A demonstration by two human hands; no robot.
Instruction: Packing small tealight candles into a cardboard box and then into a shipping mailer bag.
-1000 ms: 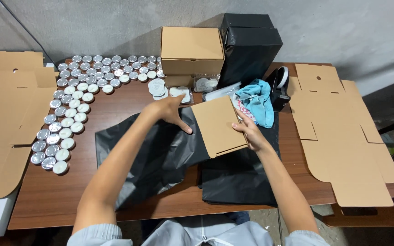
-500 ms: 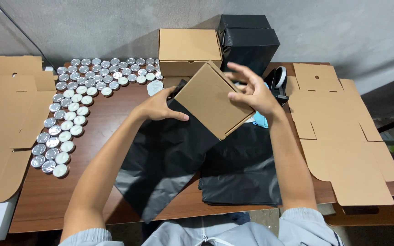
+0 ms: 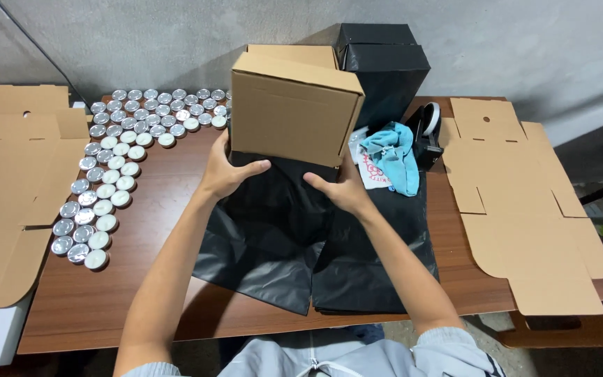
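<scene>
A closed brown cardboard box point(image 3: 291, 112) is held up above the table between both my hands. My left hand point(image 3: 228, 171) grips its lower left edge, and my right hand point(image 3: 340, 187) supports its lower right corner from beneath. Under the box lie black plastic bags point(image 3: 301, 237) spread flat on the brown wooden table point(image 3: 155, 230). Just behind the held box stands a second brown box point(image 3: 294, 54), mostly hidden.
Several silver tins with white tops point(image 3: 109, 164) curve along the table's left and back. Flat cardboard blanks lie at the left point(image 3: 15, 188) and right point(image 3: 525, 202). A black box point(image 3: 385, 66), a blue cloth point(image 3: 392, 153) and a tape dispenser point(image 3: 428, 129) sit at the back right.
The box has been lifted from the table, turned over in both hands and raised upright; both hands shifted to grip it from below.
</scene>
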